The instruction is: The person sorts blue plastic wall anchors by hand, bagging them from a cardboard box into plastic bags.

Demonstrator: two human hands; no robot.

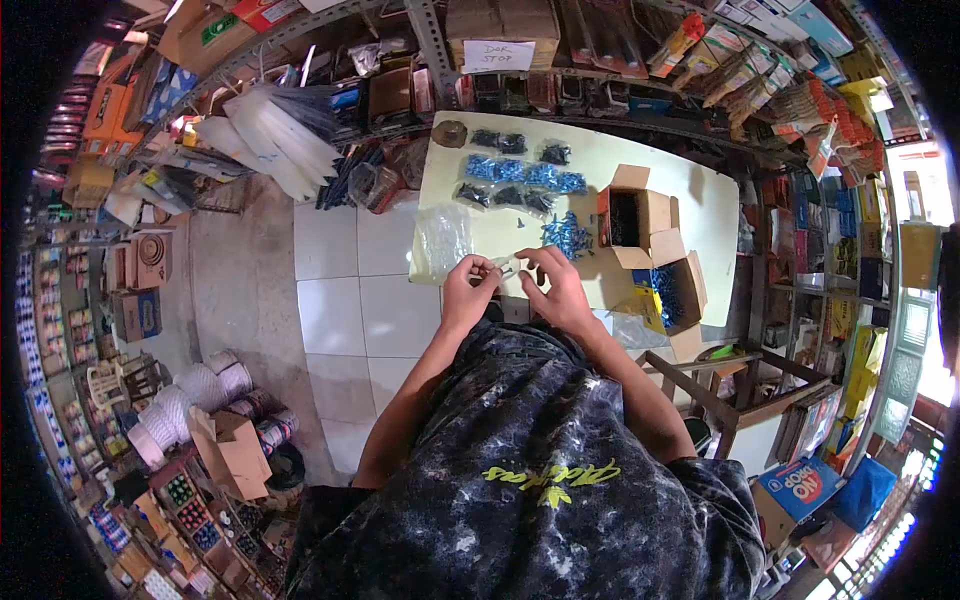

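Both hands are close together over the front edge of a pale table (700,200). My left hand (470,292) pinches a small clear plastic bag (506,266) between thumb and fingers. Just to its right, my right hand (556,290) has its fingers curled beside the bag, thumb and index finger apart; whether it touches the bag is unclear. Beyond the hands lies a loose pile of small blue pieces (568,236). Farther back are rows of filled packets, blue packets (525,173) between black packets (505,196) and more black ones (498,141). Flat clear plastic bags (443,240) lie at the table's left.
An open carton with dark contents (625,218) and another with blue pieces (668,296) stand at the table's right. A tape roll (450,134) sits at the back left corner. Loaded shelves surround the table; a wooden frame (740,400) stands at the right.
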